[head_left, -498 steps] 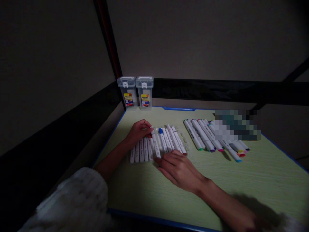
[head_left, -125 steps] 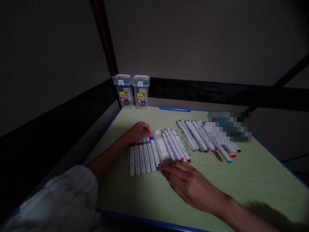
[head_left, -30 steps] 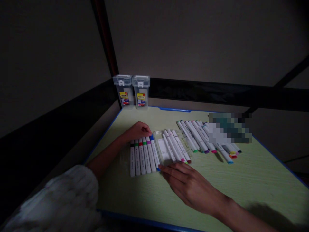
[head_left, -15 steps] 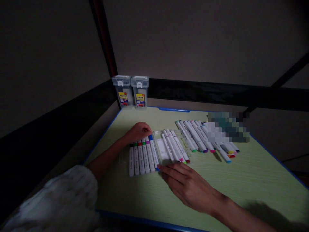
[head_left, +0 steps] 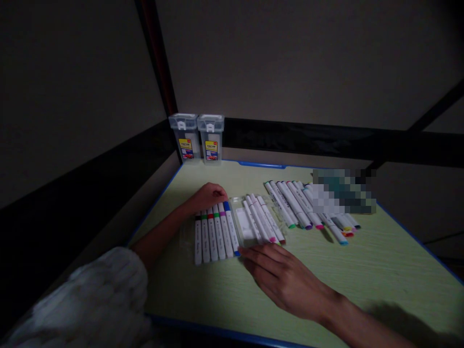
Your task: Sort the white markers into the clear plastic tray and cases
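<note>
Far L: fluffy white sleeve (head_left: 90, 295) on the L forearm. At back L of the pale green table (head_left: 348, 275), two clear boxes (head_left: 192, 133), lids on, upright side by side, w/ yellow-and-blue labels. L hand (head_left: 209, 196): fingers curled in, tips at far end of the blue-banded marker (head_left: 232, 229); can't tell if they pinch it or just touch. That marker is last on the R in a row of white markers (head_left: 212, 237), six incl. it, flat & parallel — bands L to R black, green, red, green, purple, blue. Just R of row: clear plastic case (head_left: 237, 199) w/ white insert (head_left: 245, 224), a few loose markers (head_left: 264, 218) slanting across its R part, pink & brown ends toward the person. R hand (head_left: 281, 278): in front of case, fingers extended & together, tips at blue-banded marker's near end; thumb hidden, so grip unclear. Farther R: bigger pile of white markers (head_left: 305, 205), mostly same slant, ends green, purple, pink, lt. blue, yellow, red. Far R, by the pile — pixelated greenish item (head_left: 350, 191), can't make out what.
</note>
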Available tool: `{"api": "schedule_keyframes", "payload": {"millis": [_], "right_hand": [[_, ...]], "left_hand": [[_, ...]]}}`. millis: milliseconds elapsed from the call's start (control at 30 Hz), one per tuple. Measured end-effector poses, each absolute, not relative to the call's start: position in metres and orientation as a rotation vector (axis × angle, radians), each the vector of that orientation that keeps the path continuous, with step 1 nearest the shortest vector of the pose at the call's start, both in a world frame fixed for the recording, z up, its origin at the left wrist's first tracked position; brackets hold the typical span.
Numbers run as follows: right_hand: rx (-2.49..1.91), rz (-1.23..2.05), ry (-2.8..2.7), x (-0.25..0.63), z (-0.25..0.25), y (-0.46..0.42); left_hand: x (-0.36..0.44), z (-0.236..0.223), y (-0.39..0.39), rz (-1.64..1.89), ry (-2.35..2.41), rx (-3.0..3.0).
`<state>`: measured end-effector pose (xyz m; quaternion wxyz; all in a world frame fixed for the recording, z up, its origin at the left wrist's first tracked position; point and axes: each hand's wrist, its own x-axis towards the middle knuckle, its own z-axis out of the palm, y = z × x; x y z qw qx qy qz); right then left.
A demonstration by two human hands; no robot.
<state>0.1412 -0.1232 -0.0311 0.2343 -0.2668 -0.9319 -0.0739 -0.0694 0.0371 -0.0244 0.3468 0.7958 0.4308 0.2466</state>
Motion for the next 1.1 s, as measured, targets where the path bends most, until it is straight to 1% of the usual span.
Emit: {"api": "schedule_keyframes", "payload": {"millis": [200, 467, 733, 1100], "right_hand": [[-0.786, -0.185, -2.447, 0.143, -0.022, -0.122], [-0.824, -0.26, -2.449, 0.143, -0.021, -0.122], [-0.868, -0.307, -2.464, 0.142, -0.023, -0.121], [-1.022, -0.273, -2.412, 0.149, -0.022, -0.119]], "left_hand": [[-0.063, -0.021, 0.031, 0.713, 1.139, 2.055], [-0.051, -0.014, 0.022, 0.834, 1.127, 2.075], [-0.045, -0.014, 0.013, 0.855, 1.035, 2.14], [-0.042, -0.022, 0.011, 0.769, 1.004, 2.175]]}}
